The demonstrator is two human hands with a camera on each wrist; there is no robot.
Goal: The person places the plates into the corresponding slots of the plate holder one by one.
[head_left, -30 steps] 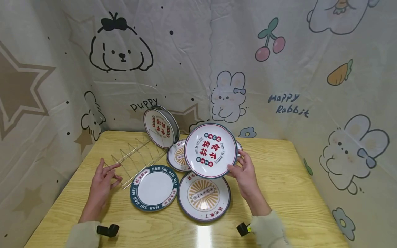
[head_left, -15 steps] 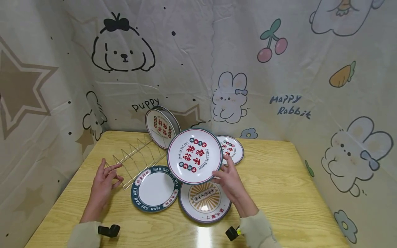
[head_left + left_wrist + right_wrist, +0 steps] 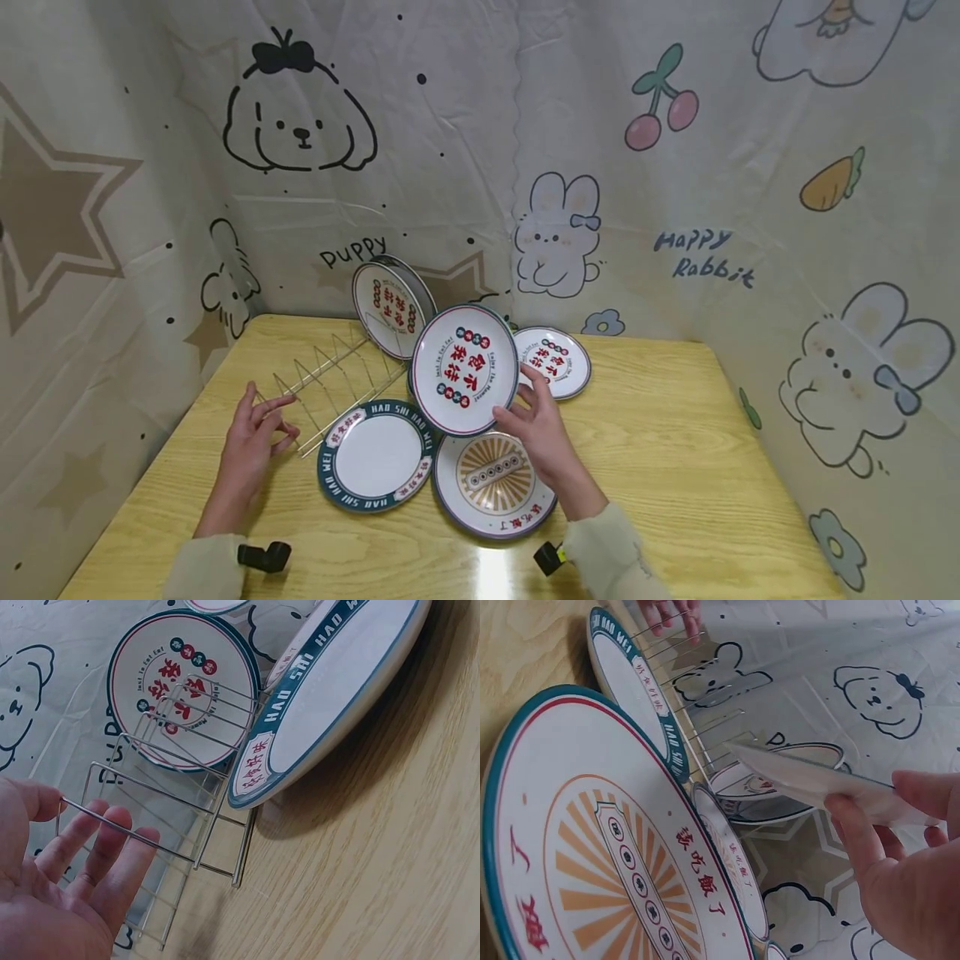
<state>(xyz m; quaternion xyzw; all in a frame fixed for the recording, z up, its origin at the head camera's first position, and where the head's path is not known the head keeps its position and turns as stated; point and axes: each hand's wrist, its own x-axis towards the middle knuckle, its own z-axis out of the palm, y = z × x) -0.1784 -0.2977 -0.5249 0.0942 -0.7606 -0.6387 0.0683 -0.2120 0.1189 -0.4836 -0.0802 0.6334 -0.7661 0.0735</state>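
The lettered plate (image 3: 461, 371), white with red characters and a dark rim, is up off the table, to the right of the wire rack (image 3: 172, 796) and near its far end. Its printed face is turned toward the head camera, and it is tilted. The right hand (image 3: 540, 429) pinches it at the lower right edge, on the side away from the rack: thumb over the printed face, fingers behind. Most of the plate reaches out from that grip toward the rack, and the right wrist view shows it almost edge-on.

At the rack's near left end, the left hand (image 3: 255, 425) has thumb and fingers about the end wire, holding it lightly.

An upright plate (image 3: 392, 308) with similar red characters leans at the rack's far end, another rim showing behind it. Just right of the rack lies the green-banded plate (image 3: 378, 457); whether they touch is unclear. Farther right of the rack is the sunburst plate (image 3: 495, 483). A second sunburst plate (image 3: 735, 862) lies behind it, mostly hidden in the head view. Farthest right from the rack lies a small plate (image 3: 558, 362) with red characters. Beneath the rack spreads the wooden table (image 3: 660, 433); beyond it hangs a printed curtain (image 3: 450, 125).
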